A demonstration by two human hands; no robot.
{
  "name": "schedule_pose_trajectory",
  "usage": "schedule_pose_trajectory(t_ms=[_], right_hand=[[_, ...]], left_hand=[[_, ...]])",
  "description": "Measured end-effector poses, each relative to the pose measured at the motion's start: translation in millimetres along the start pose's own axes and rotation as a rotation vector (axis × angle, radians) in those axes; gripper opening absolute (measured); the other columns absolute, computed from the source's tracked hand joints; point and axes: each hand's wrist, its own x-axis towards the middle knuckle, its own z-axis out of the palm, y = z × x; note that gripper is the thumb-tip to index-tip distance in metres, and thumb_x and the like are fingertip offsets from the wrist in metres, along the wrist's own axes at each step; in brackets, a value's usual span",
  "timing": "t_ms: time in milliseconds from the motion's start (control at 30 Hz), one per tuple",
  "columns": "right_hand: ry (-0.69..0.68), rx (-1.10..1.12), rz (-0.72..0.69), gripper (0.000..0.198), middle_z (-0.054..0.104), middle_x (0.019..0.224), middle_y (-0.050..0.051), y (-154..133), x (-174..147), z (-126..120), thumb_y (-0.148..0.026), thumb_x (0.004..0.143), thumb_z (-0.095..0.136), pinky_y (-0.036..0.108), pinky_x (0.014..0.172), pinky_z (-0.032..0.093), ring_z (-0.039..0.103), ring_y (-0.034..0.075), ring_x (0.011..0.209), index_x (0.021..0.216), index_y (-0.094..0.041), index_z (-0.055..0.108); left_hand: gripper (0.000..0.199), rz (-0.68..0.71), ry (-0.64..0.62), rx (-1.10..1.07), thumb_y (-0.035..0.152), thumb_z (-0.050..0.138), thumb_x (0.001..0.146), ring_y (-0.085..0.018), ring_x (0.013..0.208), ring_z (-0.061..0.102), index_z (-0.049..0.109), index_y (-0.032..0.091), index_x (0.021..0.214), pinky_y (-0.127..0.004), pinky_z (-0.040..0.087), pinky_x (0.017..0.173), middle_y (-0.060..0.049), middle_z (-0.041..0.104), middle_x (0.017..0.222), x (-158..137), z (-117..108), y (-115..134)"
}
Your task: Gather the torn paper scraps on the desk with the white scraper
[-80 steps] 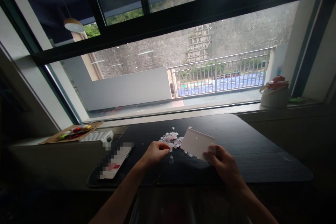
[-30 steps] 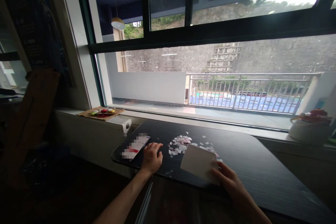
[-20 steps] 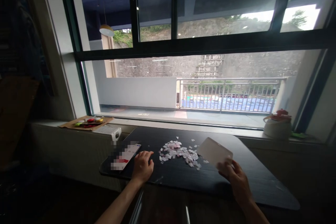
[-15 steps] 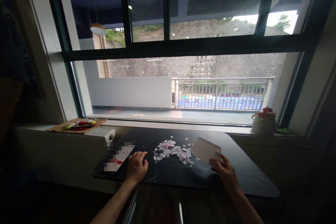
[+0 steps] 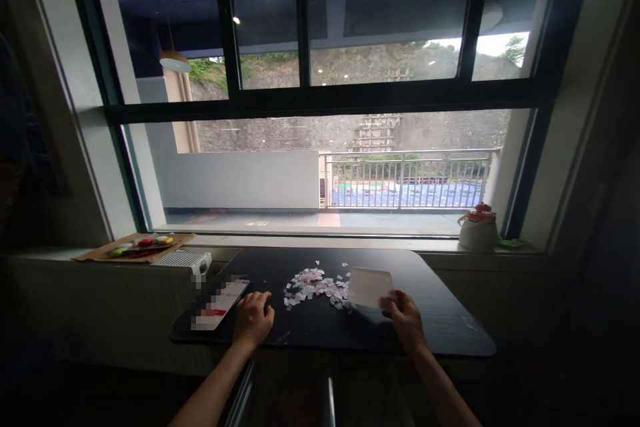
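A pale, flat rectangular card (image 5: 369, 287) is pinched at its lower right corner by my right hand (image 5: 407, 321). Its left edge meets the right end of a loose heap of small white paper pieces (image 5: 313, 285) on the dark table. Some pieces at that end may be hidden behind the card. My left hand (image 5: 254, 319) rests at the near left of the table, fingers loosely bent, thumb apart, with nothing in it. Just left of that hand lies a flat whitish panel with a red patch (image 5: 220, 307), partly blurred out.
The dark table (image 5: 435, 320) has rounded corners and stands against a window sill. On the sill are a white jug with a reddish top (image 5: 477, 233) and, at left, a brown sheet (image 5: 97, 251) with colourful items. A white ridged radiator (image 5: 183, 260) adjoins the table.
My right hand has brought the card left against the paper heap and turned it more level. My left hand stays in about the same place. The whole view has shifted slightly.
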Motion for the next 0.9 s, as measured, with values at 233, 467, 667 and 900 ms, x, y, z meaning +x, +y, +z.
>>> schedule_pose_trajectory(t_ms=[233,467,667,900], right_hand=[[-0.067,-0.028,0.011,0.034,0.066,0.077,0.0,-6,-3,-3,-0.041,0.064,0.068,0.03,0.059,0.057,0.065,0.02,0.074,0.088,-0.019,0.057],[-0.075,-0.042,0.01,0.032,0.068,0.076,0.0,-5,-2,-6,-0.039,0.062,0.068,0.029,0.055,0.055,0.066,0.02,0.07,0.086,-0.018,0.061],[0.057,-0.045,0.02,0.04,0.068,0.072,0.001,3,4,-6,-0.04,0.055,0.068,0.027,0.048,0.053,0.065,0.021,0.066,0.087,-0.018,0.057],[0.159,-0.075,0.012,0.04,0.064,0.072,0.0,-2,-4,-10,-0.043,0.056,0.066,0.028,0.052,0.054,0.063,0.02,0.067,0.086,-0.019,0.055]], left_hand=[[0.029,-0.005,-0.008,0.012,0.015,0.045,0.074,-0.024,0.097,0.057,0.064,0.018,0.096,-0.037,0.04,0.086,-0.007,0.066,0.094,-1,0,1],[0.03,-0.016,-0.017,0.024,0.015,0.045,0.075,-0.024,0.097,0.056,0.063,0.018,0.098,-0.037,0.04,0.086,-0.007,0.066,0.094,-1,-1,2],[0.031,-0.03,-0.025,0.034,0.014,0.046,0.074,-0.024,0.098,0.056,0.063,0.016,0.099,-0.037,0.039,0.088,-0.008,0.066,0.095,0,1,2],[0.03,-0.03,-0.029,0.039,0.015,0.046,0.073,-0.025,0.099,0.055,0.063,0.016,0.099,-0.037,0.038,0.089,-0.008,0.066,0.096,0,2,1]])
